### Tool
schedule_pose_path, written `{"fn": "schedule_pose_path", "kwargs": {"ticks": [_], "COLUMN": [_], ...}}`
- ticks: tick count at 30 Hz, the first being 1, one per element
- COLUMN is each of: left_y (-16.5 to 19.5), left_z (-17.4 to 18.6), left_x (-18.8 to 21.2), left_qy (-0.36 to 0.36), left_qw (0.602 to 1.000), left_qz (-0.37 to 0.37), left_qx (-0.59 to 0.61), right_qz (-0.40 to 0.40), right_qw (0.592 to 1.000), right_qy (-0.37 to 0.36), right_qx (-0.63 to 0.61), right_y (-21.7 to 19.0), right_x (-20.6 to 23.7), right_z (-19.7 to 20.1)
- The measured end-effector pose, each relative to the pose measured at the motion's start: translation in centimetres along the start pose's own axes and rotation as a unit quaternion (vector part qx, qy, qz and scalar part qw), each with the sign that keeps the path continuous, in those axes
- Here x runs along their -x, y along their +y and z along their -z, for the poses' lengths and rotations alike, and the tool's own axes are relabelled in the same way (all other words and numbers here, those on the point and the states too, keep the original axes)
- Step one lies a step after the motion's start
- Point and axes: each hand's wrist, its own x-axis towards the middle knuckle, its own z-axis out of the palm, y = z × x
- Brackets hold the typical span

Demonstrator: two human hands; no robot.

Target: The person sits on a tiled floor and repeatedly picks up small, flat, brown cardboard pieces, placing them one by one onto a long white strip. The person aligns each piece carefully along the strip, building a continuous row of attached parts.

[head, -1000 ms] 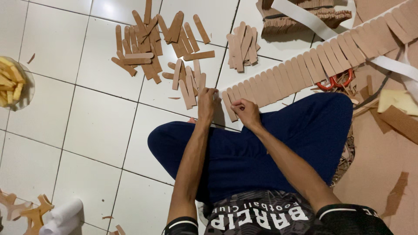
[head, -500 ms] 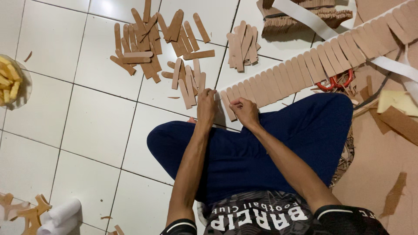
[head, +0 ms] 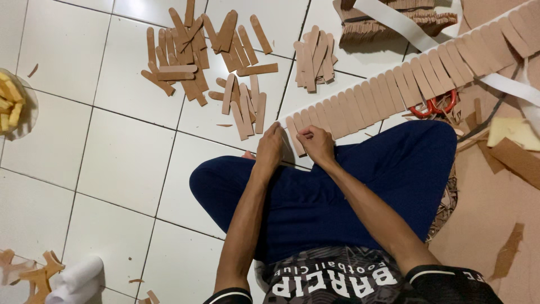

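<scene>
A long white band (head: 388, 84) runs from the middle of the floor up to the top right, covered with overlapping brown cardboard strips (head: 427, 73). My left hand (head: 270, 147) rests on the band's near end, fingers pressed down on the white edge. My right hand (head: 316, 143) sits right beside it, fingers closed on the last brown strip (head: 296, 135) at that end. Both hands lie just beyond my crossed legs in dark blue trousers (head: 337, 191).
Loose brown strips lie in a pile (head: 208, 62) and a smaller stack (head: 315, 56) on the white tiles. Red-handled scissors (head: 433, 106) lie by my right knee. Cardboard sheets (head: 495, 197) cover the right side. A bowl of yellow pieces (head: 12, 107) stands far left.
Both hands have stayed at the band's near end, with only small finger shifts; the view has drifted slightly.
</scene>
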Motion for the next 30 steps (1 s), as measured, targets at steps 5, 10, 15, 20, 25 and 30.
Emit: {"fn": "schedule_pose_path", "kwargs": {"ticks": [5,10,15,20,25,30], "left_y": [0.5,1.3,1.6,1.4,0.5,-0.5], "left_z": [0.9,2.1,2.9,2.8,1.3,-0.8], "left_x": [-0.3,-0.7,-0.6,-0.6,-0.2,0.2], "left_qy": [-0.010,-0.046,-0.029,-0.006,-0.033,-0.006], "left_qw": [0.998,0.995,0.992,0.987,0.991,1.000], "left_qz": [0.041,0.080,0.077,0.109,0.095,0.024], "left_qx": [0.043,0.049,0.094,0.118,0.092,-0.017], "right_qz": [0.014,0.010,-0.002,0.003,-0.004,0.009], "right_qw": [1.000,1.000,1.000,1.000,1.000,1.000], "right_qy": [-0.001,-0.002,-0.001,0.007,0.002,0.005], "right_qx": [0.001,-0.005,-0.001,0.006,0.012,0.007], "right_y": [0.0,-0.1,-0.3,-0.6,-0.5,-0.5], "right_x": [0.0,0.0,0.0,0.2,0.1,-0.1], "right_z": [-0.1,-0.1,0.1,0.2,0.1,0.1]}}
